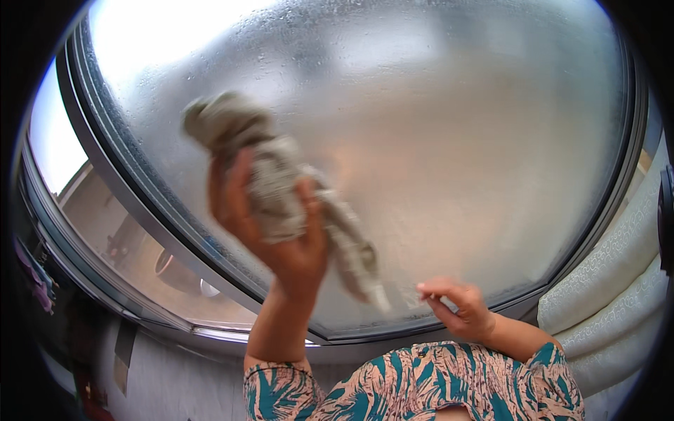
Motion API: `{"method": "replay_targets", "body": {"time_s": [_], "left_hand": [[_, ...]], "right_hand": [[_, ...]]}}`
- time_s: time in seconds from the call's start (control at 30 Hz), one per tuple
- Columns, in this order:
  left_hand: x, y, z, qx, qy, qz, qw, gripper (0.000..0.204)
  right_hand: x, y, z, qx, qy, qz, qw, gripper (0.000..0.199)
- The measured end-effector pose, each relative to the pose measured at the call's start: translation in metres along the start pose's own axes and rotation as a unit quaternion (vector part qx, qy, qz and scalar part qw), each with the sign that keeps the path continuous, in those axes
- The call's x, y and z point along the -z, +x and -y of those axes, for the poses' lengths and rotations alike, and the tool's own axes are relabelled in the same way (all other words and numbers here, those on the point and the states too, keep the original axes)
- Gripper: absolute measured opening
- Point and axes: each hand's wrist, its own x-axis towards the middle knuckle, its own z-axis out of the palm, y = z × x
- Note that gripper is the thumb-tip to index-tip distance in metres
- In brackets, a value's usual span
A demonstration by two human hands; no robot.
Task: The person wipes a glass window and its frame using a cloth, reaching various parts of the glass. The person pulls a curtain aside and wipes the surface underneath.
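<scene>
Fingers (242, 186) around crumpled cloth (281, 182)

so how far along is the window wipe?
Done: can't tell; no wiped patch stands out, and the window pane looks hazy and speckled with droplets nearly all over. In hand: the left hand presses a bunched grey cloth against the glass, its tail hanging down. The right hand pinches near the lower frame. Left: seemingly most of the pane.

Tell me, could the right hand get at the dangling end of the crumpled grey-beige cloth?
Probably yes. The right hand hangs just beside the lower tail of the crumpled grey-beige cloth, which the left hand grips against the frosted glass window pane; nothing lies between them.
</scene>
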Motion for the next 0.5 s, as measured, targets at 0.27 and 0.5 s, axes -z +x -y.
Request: {"method": "replay_targets", "body": {"time_s": [0.27, 0.5], "left_hand": [[-0.057, -0.074, -0.079, 0.004, -0.004, 0.136, 0.991, 0.056], [0.015, -0.081, -0.064, 0.183, -0.273, 0.371, 0.869, 0.1]], "right_hand": [[0.006, 0.058, 0.03, 0.249, -0.242, -0.202, 0.916, 0.05], [-0.009, 0.102, 0.031, 0.278, -0.332, -0.246, 0.867, 0.039]]}}
